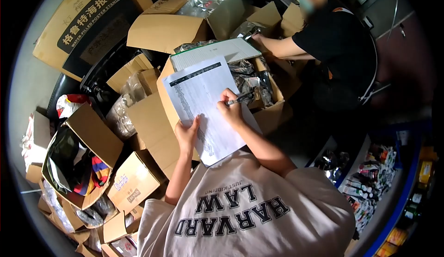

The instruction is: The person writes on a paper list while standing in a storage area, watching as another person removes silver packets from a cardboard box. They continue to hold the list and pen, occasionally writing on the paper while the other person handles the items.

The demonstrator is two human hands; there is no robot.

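Note:
A printed list on white paper (209, 102), with a black header bar and columns of small text, lies tilted in front of my chest. My left hand (187, 136) grips its left edge, thumb on top and fingers hidden beneath. In my right hand (230, 111) is a dark pen (243, 98), pinched over the right part of the page. Behind the sheet, a white board with a green edge (231, 50) rests across an open cardboard box (276, 90) filled with dark plastic-wrapped items (264, 89).
Across from me at the right, a person in black (340, 49) reaches into a box. Open cartons (166, 30) stand at the back, and one with clothing (90, 123) is at left. Blue-edged bins (367, 190) of small packages line the lower right.

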